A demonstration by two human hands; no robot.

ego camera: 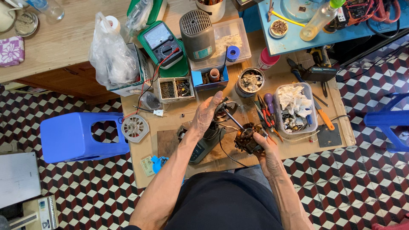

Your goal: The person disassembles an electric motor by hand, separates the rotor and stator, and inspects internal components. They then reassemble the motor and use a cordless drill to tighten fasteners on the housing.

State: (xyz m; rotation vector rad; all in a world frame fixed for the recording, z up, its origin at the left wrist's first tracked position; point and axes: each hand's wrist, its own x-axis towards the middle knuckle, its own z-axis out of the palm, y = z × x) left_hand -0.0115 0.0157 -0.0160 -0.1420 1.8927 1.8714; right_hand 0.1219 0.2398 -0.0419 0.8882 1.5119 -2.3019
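Brown motor core (246, 137) clamped in right hand (267, 154) grip; left hand (205, 114) grip apart.

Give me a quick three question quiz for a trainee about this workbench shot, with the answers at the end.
1. True or false: the right hand holds the brown copper-wound motor core.
2. Which item lies nearest the left hand: A) the green analogue multimeter, B) the round metal housing with a shaft, C) the blue plastic stool?
3. Fill in: the clear plastic tub holding crumpled white rags sits on the motor core's ____ side, in the picture.

Key: 1 true. 2 B. 3 right.
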